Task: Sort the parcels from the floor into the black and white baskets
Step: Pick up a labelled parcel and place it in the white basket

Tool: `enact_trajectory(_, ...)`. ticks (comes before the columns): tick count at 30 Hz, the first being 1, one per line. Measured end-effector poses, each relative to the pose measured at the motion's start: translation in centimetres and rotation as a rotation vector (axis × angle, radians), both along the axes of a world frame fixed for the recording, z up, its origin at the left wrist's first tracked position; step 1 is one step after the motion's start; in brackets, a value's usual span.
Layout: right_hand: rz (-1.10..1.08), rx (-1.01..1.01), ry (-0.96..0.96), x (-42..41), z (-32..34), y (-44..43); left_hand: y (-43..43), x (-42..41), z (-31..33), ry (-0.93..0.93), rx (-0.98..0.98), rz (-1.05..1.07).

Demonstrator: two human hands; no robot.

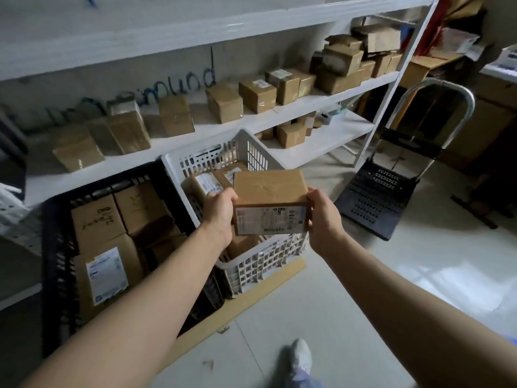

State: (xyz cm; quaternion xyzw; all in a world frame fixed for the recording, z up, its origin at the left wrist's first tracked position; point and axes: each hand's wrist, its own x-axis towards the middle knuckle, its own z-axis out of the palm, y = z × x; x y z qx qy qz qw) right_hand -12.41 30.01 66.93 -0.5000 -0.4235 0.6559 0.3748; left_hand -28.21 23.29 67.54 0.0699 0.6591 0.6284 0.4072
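A small brown parcel (pixel 270 201) is up in the air, held between two hands. It is right over the white basket (pixel 263 266), above the near side of it. The parcel is a cardboard box with a white label (pixel 270 218) on the side that faces the person (the print is too small to read).

The left hand (pixel 221 217) grips the left end of the parcel, with the thumb on top and the fingers curled under. The right hand (pixel 324 219) grips the right end, and its fingers bend round that edge. Both arms are bare and reach out long.

The white basket has holes in its walls and more brown boxes (pixel 205 183) inside. Just beside it, on the left, sits the black basket (pixel 57 261), and their sides touch. The black basket is packed with bigger boxes. One box (pixel 98 219) has pen marks on top, and another (pixel 107 273) has a white sticker.

A flat sheet of cardboard (pixel 251 295) lies on the pale floor (pixel 363 303) under the baskets.

Behind the baskets is a white shelf rack (pixel 330 135) with many brown boxes (pixel 223 103) in rows. To the right stands a dark push cart (pixel 375 197) with a silver handle. At the bottom, one light shoe (pixel 300 357) shows on the floor.
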Motion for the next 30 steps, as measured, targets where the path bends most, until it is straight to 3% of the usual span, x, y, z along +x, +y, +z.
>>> enact_trajectory(6,0.161,-0.17,-0.092,-3.5,0.0,7.1,5.2,-2.7,-0.7,0.026,-0.022,0.032)
enact_trajectory(10,0.349,0.03,-0.424,-6.0,0.1,12.6,8.6,-4.1,-1.4,-0.03,-0.113,-0.011)
enact_trajectory(13,0.429,-0.061,-0.434,-7.5,-2.1,14.6,9.4,-4.7,-3.6,-0.115,-0.253,-0.086)
enact_trajectory(17,0.55,-0.149,-0.494,-9.3,-4.9,16.1,10.9,-6.6,-6.3,-0.128,-0.263,0.003)
enact_trajectory(24,0.46,-0.285,-0.509,-12.6,-8.1,19.1,16.2,-10.2,-9.1,-0.21,-0.275,-0.068)
enact_trajectory(30,0.42,-0.335,-0.609,-12.9,-11.5,20.7,20.4,-11.3,-12.2,-0.149,-0.382,-0.204)
